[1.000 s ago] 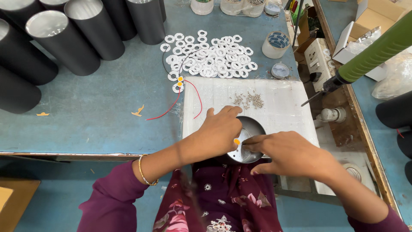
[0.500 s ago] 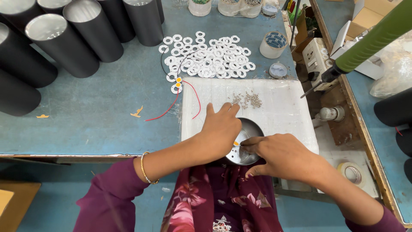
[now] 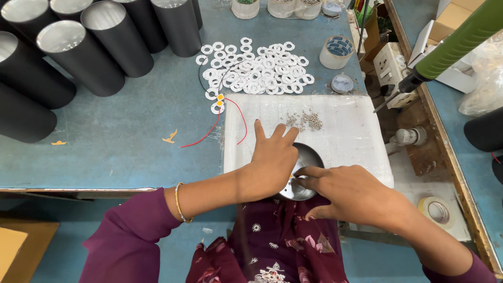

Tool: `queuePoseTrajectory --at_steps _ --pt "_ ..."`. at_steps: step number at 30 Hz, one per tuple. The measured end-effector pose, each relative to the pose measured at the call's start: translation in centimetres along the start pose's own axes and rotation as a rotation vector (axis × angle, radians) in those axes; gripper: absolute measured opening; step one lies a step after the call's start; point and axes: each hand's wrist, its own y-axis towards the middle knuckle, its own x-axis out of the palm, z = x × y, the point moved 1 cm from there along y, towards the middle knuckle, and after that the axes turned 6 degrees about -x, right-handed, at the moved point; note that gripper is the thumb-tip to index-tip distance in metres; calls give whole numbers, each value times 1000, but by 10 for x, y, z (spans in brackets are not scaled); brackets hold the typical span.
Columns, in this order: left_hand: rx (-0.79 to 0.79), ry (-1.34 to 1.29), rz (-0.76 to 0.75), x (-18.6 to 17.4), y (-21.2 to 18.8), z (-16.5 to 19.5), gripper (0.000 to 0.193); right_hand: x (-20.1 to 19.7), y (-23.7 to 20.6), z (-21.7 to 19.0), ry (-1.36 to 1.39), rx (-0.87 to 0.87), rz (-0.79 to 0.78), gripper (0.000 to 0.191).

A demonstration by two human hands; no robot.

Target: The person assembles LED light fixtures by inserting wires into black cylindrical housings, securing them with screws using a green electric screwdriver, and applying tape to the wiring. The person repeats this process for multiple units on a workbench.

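A round shiny metal reflector dish (image 3: 309, 157) lies at the near edge of a white foam pad (image 3: 346, 136). My left hand (image 3: 270, 157) rests flat over its left side with fingers spread. My right hand (image 3: 348, 191) comes in from the right, its fingertips pinched at the dish's middle beside a small orange piece; what they pinch is hidden. A small heap of tiny metal screws (image 3: 306, 120) lies on the pad just beyond the dish.
Several white plastic rings (image 3: 257, 71) are piled behind the pad, with a red wire (image 3: 212, 128) trailing from them. Black metal cylinders (image 3: 105, 47) stand at the back left. A hanging green-handled screwdriver (image 3: 445, 47), a tape roll (image 3: 437, 209) and small cups (image 3: 335, 52) lie to the right.
The view has shifted slightly. My left hand's fingers have spread a little over the dish while my right fingertips stay at its middle.
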Motion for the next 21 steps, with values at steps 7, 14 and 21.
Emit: queuePoseTrajectory --at_steps 7,14,21 --pt "28 -66 4 10 -2 -1 30 4 5 -2 24 -19 31 72" --pt "53 -139 97 12 -3 -6 22 2 10 -4 -30 24 65 73" --pt "38 -119 64 5 -5 -3 22 2 3 3 2 5 26 74"
